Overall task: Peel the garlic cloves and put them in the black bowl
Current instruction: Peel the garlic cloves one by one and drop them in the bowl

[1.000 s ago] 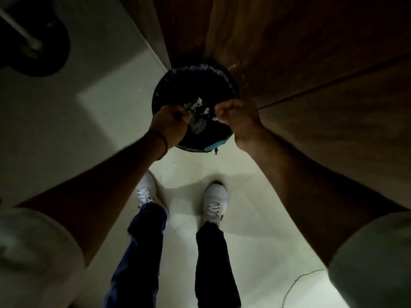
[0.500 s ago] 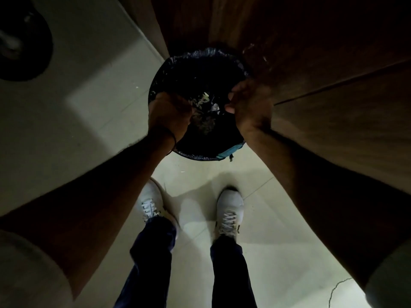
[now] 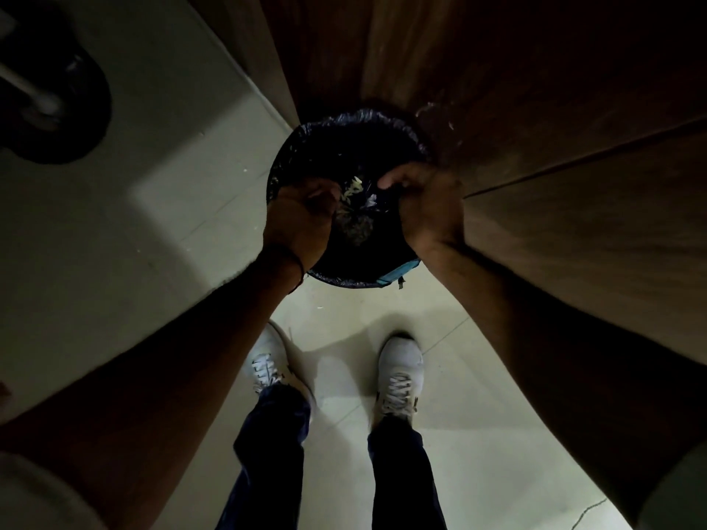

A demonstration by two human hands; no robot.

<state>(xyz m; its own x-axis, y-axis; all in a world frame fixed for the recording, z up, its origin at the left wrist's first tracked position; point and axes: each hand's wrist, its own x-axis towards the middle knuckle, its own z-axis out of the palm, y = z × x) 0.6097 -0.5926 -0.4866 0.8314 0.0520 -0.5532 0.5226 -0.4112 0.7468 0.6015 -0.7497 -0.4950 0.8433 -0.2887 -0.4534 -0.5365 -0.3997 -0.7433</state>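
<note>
A round bin lined with black plastic point(image 3: 344, 126) stands on the pale tiled floor point(image 3: 344, 323) against a brown wooden panel point(image 3: 535, 109). Above the bin, the left hand point(image 3: 302, 219) and right hand point(image 3: 428, 204) are curled; whether they grip anything cannot be told. Pale papery scraps point(image 3: 354, 187) lie inside the bin, between the hands.

From where I stand, the round bin lined with a black plastic bag point(image 3: 344, 116) sits hard against the dark brown wooden panel point(image 3: 535, 109), which closes off its far side and its right. The left hand point(image 3: 298, 219) hangs over the bin's left rim and the right hand point(image 3: 428, 208) over its right rim. Only a narrow gap is left between them, above the pale scraps point(image 3: 355, 185) inside. The pale tiled floor point(image 3: 153, 242) to the bin's left lies open as far as a dark round base with a white pole point(image 3: 69, 109), well apart. On the near side, two white laced shoes point(image 3: 399, 372) stand near the bin.
</note>
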